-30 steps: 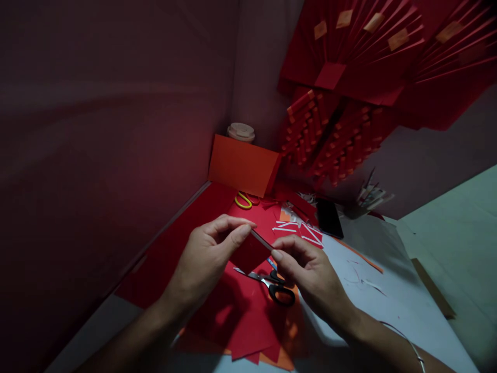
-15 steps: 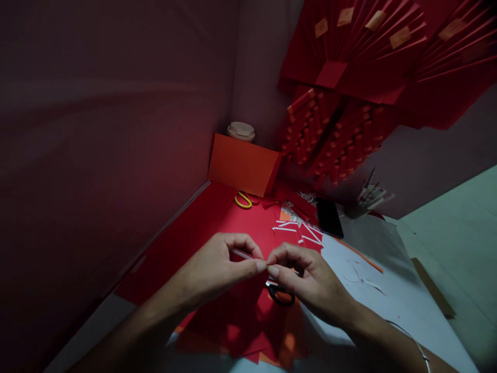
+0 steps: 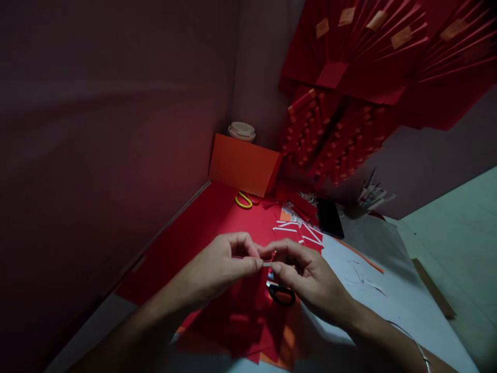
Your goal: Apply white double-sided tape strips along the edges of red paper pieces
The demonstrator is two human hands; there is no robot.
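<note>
My left hand (image 3: 223,267) and my right hand (image 3: 306,277) meet over a spread of red paper sheets (image 3: 240,311). Both pinch a small piece of red paper with a pale edge (image 3: 266,264) between thumb and fingers; most of it is hidden by the fingers. Black-handled scissors (image 3: 280,294) lie on the red sheets just under my right hand, their blades covered by it.
White paper strips (image 3: 297,230) lie on red paper beyond the hands. Yellow-handled scissors (image 3: 243,200), a black phone (image 3: 329,217), a folded orange-red card (image 3: 243,165) and a lidded cup (image 3: 241,131) sit near the corner. A red pleated paper decoration (image 3: 349,93) hangs on the wall.
The red piece was held open and tilted between my hands a second ago; now it is folded small, and both hands have come down and closed together on it.
</note>
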